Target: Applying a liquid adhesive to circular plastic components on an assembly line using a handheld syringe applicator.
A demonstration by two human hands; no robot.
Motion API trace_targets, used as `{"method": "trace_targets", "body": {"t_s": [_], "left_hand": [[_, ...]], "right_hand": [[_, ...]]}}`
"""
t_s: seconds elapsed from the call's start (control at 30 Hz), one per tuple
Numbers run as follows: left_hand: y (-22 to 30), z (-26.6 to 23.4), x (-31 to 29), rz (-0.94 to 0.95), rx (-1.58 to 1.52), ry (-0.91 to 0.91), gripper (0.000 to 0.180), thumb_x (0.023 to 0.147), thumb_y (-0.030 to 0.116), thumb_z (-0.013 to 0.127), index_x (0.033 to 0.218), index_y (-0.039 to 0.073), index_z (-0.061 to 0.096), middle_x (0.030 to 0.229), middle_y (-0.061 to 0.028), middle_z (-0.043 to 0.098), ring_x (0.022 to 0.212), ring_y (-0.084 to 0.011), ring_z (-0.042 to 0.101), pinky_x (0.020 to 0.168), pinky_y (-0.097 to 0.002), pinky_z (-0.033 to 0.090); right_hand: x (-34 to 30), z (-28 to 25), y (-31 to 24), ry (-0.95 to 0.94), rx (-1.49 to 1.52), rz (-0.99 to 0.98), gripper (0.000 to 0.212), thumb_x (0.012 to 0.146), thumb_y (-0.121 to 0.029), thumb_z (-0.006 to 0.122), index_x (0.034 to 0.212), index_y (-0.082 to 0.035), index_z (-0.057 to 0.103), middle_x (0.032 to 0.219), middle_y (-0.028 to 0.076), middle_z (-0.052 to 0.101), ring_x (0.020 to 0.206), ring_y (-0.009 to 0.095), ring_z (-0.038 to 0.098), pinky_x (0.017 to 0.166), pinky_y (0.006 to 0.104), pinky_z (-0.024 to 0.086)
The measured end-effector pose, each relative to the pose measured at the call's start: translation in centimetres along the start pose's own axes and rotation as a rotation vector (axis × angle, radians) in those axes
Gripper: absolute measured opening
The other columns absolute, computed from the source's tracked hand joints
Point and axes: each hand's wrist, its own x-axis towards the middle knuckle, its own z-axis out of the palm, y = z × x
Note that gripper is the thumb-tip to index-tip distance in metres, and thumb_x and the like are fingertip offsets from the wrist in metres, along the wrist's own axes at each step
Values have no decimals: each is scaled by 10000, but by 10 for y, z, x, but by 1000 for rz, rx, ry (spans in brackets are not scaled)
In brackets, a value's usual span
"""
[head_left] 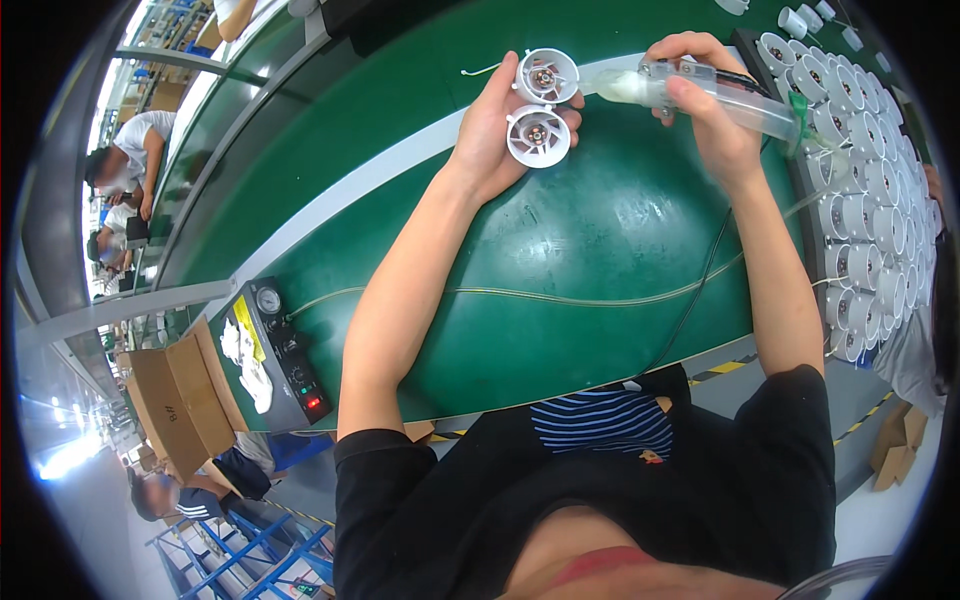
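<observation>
My left hand (pixel 490 150) is closed around two white round fan housings, held one beyond the other over the green table. The far housing (pixel 547 76) and the near housing (pixel 538 136) both face up, showing fins and a copper-coloured centre; a thin white wire sticks out left of the far one. In my right hand (pixel 710 110) is a clear dispensing syringe (pixel 745 104) with whitish paste at its front end. Its tip points left, close beside the far housing; whether they touch I cannot tell. A green clip and a clear hose sit at its rear.
Many white housings (pixel 865 200) stand packed in a tray on the right. A dispenser box (pixel 290 370) with a gauge sits at the left, its hose (pixel 560 300) crossing the green table (pixel 480 360). Loose white parts (pixel 793 22) lie far right. Other people (pixel 140 150) are at the left.
</observation>
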Motion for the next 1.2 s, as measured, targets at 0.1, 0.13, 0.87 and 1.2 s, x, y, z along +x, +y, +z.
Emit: {"method": "trace_targets", "body": {"t_s": [0.1,0.13,0.87,1.2], "left_hand": [[-1,8,-1,18,-18,74,623,1125,539,313,1294,13,601,1096,-155,700,921,-230,694,822,-392,602],[-3,11,-1,38,-21,141,637,1125,553,292,1259,17,608,1072,-149,710,917,-227,720,825,-401,612],[-2,16,0,33,-15,196,639,1135,539,251,1254,31,620,1100,-143,700,990,-245,688,879,-424,590],[26,-2,1,286,129,446,586,1125,537,360,1179,22,634,985,-129,704,869,-209,702,756,-355,591]], "right_hand": [[-2,-3,-9,-150,215,90,361,922,-271,673,1153,3,626,1074,129,634,822,154,618,613,272,485],[-3,0,-10,-160,170,72,389,903,-307,695,1133,0,630,1047,128,627,821,153,619,603,275,492],[-9,12,-16,-154,-191,46,291,909,-203,715,1108,1,654,1041,77,654,870,129,622,705,264,525],[2,22,-19,-87,-102,31,299,886,-204,758,1123,-42,673,998,30,648,818,115,599,709,260,479]]}}
